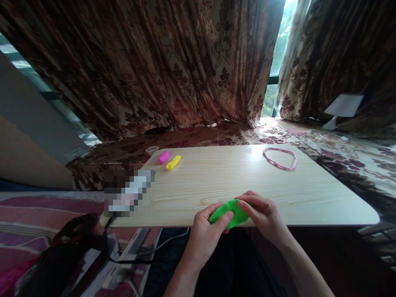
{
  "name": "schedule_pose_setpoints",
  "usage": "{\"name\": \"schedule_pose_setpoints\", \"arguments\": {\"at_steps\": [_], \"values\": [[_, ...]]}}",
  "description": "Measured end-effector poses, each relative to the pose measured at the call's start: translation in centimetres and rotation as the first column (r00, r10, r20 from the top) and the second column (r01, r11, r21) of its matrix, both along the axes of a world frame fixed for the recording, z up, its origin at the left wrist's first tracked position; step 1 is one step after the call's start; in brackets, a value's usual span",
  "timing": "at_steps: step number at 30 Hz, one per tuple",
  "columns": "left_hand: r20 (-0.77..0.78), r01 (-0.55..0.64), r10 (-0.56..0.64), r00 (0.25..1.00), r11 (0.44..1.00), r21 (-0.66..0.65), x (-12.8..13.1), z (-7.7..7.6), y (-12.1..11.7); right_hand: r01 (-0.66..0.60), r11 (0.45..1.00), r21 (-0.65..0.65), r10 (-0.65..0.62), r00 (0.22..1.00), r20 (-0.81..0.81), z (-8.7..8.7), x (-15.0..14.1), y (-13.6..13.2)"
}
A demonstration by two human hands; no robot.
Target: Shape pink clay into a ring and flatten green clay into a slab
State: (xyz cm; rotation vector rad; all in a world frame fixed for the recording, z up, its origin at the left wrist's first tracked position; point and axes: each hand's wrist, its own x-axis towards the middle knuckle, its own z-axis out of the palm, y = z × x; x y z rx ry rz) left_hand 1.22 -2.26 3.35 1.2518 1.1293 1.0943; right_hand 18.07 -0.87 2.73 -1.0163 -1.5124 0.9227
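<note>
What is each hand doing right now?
Left hand: closed on the green piece, thumb pressed on its face.
Right hand: closed on the same piece, pinching its edge.

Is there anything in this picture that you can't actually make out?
Thing on the left end of the table: head view, masked by pixelation.
Underside of the green piece: head view, hidden by its own top and by the left hand and right hand.
Scene outside the window: head view, mostly covered by curtains, the rest washed out by glare.
</note>
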Motion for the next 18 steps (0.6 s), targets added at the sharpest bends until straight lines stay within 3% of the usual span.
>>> {"name": "schedule_pose_setpoints", "arguments": {"at_steps": [18], "values": [[-0.045, 0.089, -0.089, 0.995, 0.996, -0.018, -0.7, 0.3, -0.1, -0.115, 0.993, -0.017, 0.116, 0.98, 0.159, 1.2, 2.0, 0.4]]}}
